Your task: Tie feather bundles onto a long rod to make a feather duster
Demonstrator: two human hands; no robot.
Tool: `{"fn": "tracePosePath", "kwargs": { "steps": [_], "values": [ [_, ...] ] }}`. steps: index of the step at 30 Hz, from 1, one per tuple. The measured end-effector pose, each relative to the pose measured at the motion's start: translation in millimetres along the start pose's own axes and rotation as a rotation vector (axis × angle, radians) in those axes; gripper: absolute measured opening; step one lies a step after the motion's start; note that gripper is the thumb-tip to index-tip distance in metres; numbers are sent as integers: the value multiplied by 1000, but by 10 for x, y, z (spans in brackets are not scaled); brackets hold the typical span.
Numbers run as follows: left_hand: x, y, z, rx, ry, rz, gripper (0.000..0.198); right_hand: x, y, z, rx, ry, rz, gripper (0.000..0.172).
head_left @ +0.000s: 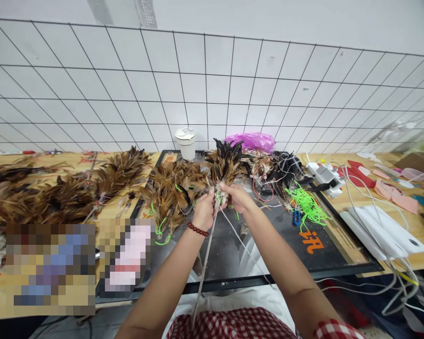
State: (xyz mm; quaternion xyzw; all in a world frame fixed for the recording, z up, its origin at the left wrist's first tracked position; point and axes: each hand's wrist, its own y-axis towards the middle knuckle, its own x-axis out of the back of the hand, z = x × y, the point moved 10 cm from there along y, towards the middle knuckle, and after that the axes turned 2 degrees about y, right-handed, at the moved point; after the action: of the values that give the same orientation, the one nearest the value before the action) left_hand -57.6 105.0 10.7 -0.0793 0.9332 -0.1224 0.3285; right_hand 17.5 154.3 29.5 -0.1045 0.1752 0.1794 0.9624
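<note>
Both hands meet over the dark board at the table's middle. My left hand (205, 211), with a beaded bracelet at the wrist, closes round the base of a brown and black feather bundle (226, 162). From the other side my right hand (236, 197) pinches the same base. A thin pale stick (207, 254) runs from the bundle down toward my lap, and a white cord (238, 233) trails off to the right. The feathers fan upward, away from me. Fingers hide the exact point where stick, cord and feathers join.
More brown feather bundles (176, 188) with green ties lie left of my hands. To the right are green cords (309, 207), blue-handled snips (296, 215) and black feathers (286, 165). A white lidded cup (186, 142) and a purple plastic bag (252, 141) stand behind. A power strip (327, 178) sits farther right.
</note>
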Motion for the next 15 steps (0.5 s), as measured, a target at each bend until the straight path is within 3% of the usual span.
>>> {"fn": "tracePosePath", "kwargs": {
  "steps": [6, 11, 15],
  "values": [
    [-94, 28, 12, 79, -180, 145, 16, 39, 16, 30, -38, 147, -9, 41],
    [100, 98, 43, 101, -72, -13, 12, 53, -2, -58, -93, 140, -13, 41],
    [193, 118, 96, 178, 9, -47, 8, 128, 14, -120, -69, 134, -53, 41]
  ]
}}
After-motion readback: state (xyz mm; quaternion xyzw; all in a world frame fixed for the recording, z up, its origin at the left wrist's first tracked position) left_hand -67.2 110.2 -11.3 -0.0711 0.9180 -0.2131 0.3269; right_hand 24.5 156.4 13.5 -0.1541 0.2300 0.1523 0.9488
